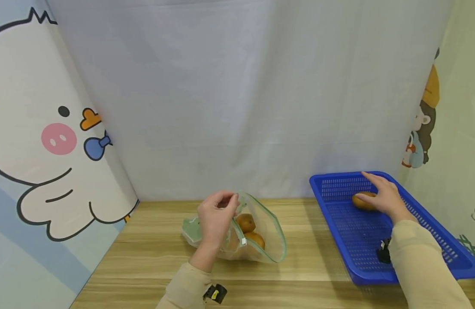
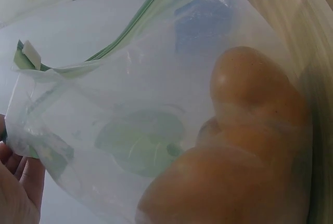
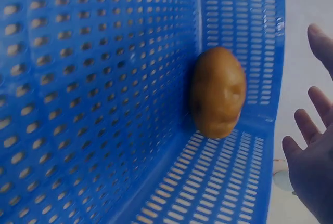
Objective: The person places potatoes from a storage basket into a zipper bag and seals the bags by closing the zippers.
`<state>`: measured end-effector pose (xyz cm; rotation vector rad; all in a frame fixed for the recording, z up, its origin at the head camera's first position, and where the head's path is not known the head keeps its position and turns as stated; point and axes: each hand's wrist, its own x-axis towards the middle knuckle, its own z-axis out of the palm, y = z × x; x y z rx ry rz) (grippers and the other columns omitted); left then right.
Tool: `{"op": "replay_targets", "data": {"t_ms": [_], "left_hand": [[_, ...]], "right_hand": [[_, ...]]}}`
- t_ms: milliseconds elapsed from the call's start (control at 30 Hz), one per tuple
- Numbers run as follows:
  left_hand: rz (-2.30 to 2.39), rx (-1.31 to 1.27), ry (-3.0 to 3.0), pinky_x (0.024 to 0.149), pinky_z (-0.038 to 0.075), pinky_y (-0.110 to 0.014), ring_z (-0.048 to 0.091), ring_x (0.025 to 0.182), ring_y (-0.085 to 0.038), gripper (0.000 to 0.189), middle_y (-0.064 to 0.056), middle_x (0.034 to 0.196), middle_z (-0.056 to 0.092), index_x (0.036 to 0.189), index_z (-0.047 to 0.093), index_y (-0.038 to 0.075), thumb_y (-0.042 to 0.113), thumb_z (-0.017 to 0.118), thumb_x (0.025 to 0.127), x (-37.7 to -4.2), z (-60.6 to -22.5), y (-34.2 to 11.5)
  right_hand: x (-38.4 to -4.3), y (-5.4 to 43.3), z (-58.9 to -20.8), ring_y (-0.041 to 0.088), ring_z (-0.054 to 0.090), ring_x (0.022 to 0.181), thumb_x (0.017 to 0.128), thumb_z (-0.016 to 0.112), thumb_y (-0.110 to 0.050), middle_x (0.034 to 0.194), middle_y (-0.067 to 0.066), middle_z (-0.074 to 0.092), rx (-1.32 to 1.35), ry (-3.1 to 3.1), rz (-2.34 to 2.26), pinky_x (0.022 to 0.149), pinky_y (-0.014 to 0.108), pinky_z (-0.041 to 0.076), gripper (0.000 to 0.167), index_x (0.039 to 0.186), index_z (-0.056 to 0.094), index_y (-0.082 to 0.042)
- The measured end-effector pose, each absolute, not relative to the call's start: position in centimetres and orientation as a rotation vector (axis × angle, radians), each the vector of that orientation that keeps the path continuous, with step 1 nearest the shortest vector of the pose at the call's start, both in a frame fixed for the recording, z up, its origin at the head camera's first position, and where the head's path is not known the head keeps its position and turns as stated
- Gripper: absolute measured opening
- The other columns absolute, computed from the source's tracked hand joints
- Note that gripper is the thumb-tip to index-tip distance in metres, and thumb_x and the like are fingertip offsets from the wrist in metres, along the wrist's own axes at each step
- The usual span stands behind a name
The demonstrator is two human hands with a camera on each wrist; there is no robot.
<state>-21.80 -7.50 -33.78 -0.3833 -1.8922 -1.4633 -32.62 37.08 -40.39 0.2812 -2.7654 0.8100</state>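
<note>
A clear zip bag (image 1: 275, 249) with green edging stands on the table, its mouth gaping to the right. Several brown potatoes (image 1: 245, 223) lie inside it, blurred through the plastic in the left wrist view. My left hand (image 1: 215, 221) pinches the upper rim of this bag between thumb and fingers. Over the blue basket (image 1: 339, 240), my right hand (image 1: 388, 199) spreads its fingers above a single potato (image 3: 217, 94). That potato rests in the far corner of the basket. A gap shows between hand and potato in the right wrist view.
The basket has slotted walls and stands on the right of the wooden table (image 1: 299, 266). A pale curtain (image 1: 229, 103) hangs behind the table. Printed cartoon panels flank both sides, with a white bird figure (image 1: 25, 107) on the left.
</note>
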Motion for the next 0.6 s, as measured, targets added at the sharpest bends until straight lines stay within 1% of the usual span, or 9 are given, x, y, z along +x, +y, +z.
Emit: {"op": "replay_targets", "data": {"t_ms": [133, 300, 467, 600], "left_hand": [[-1.452, -0.402, -1.881, 0.051, 0.055, -0.018, 0.066, 0.059, -0.034, 0.004, -0.020, 0.077, 0.070, 0.088, 0.073, -0.010, -0.010, 0.069, 0.087, -21.9, -33.9, -7.5], [-1.452, -0.423, -1.875, 0.051, 0.054, -0.017, 0.066, 0.062, -0.033, 0.004, -0.020, 0.078, 0.070, 0.089, 0.072, -0.011, -0.010, 0.069, 0.087, -21.9, -34.0, -7.5], [-1.447, -0.429, -1.876, 0.050, 0.055, -0.019, 0.066, 0.063, -0.032, 0.005, -0.019, 0.078, 0.070, 0.088, 0.073, -0.008, -0.010, 0.069, 0.086, -22.0, -34.1, -7.5], [-1.445, -0.432, -1.874, 0.050, 0.056, -0.020, 0.067, 0.064, -0.032, 0.004, -0.019, 0.078, 0.070, 0.087, 0.073, -0.008, -0.010, 0.069, 0.086, -22.0, -34.0, -7.5]], "right_hand": [[-32.4, 37.8, -41.0, 0.064, 0.017, 0.132, 0.093, 0.071, -0.031, 0.147, 0.041, 0.025, 0.258, -2.806, 0.788, 0.103, 0.080, 0.014, 0.080, 0.151, 0.029, 0.004], [-32.4, 38.5, -41.8, 0.066, 0.018, 0.130, 0.090, 0.074, -0.033, 0.146, 0.044, 0.024, 0.267, -2.853, 0.708, 0.102, 0.080, 0.014, 0.084, 0.150, 0.029, 0.006], [-32.4, 38.9, -42.4, 0.069, 0.014, 0.129, 0.089, 0.073, -0.037, 0.147, 0.045, 0.018, 0.255, -2.920, 0.727, 0.104, 0.080, 0.010, 0.090, 0.151, 0.024, 0.007], [-32.3, 39.1, -42.8, 0.070, 0.011, 0.129, 0.089, 0.073, -0.038, 0.148, 0.046, 0.012, 0.245, -2.968, 0.773, 0.103, 0.081, 0.009, 0.095, 0.152, 0.019, 0.007]]}}
